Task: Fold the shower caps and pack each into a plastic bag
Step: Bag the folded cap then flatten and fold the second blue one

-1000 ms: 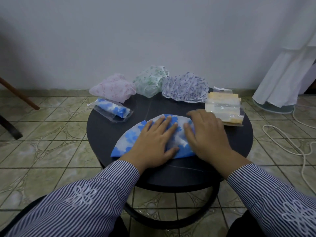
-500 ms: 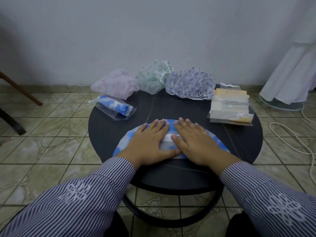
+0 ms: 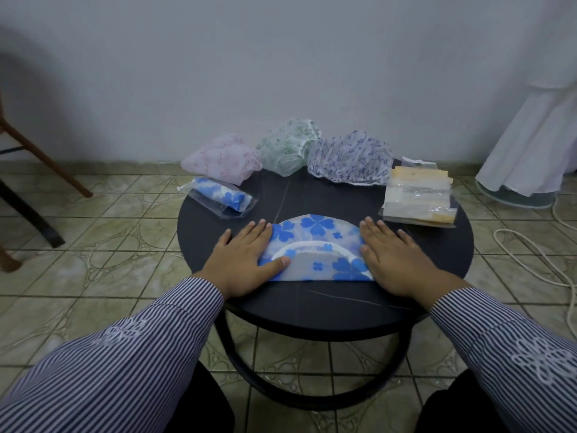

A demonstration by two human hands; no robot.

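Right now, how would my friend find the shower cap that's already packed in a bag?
Look at the round black table, then at its far left side, just in front of the pink cap. There lies the bagged cap: a tight blue-flowered roll inside a clear plastic bag. The other caps at the back sit loose and puffy, and the blue-flowered cap under the hands is spread flat and unbagged.

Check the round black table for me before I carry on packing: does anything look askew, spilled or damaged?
Nothing stands out. The blue-flowered shower cap lies folded flat in a half-moon under the left hand and right hand. The stack of clear plastic bags slightly overhangs the round black table at its far right rim.
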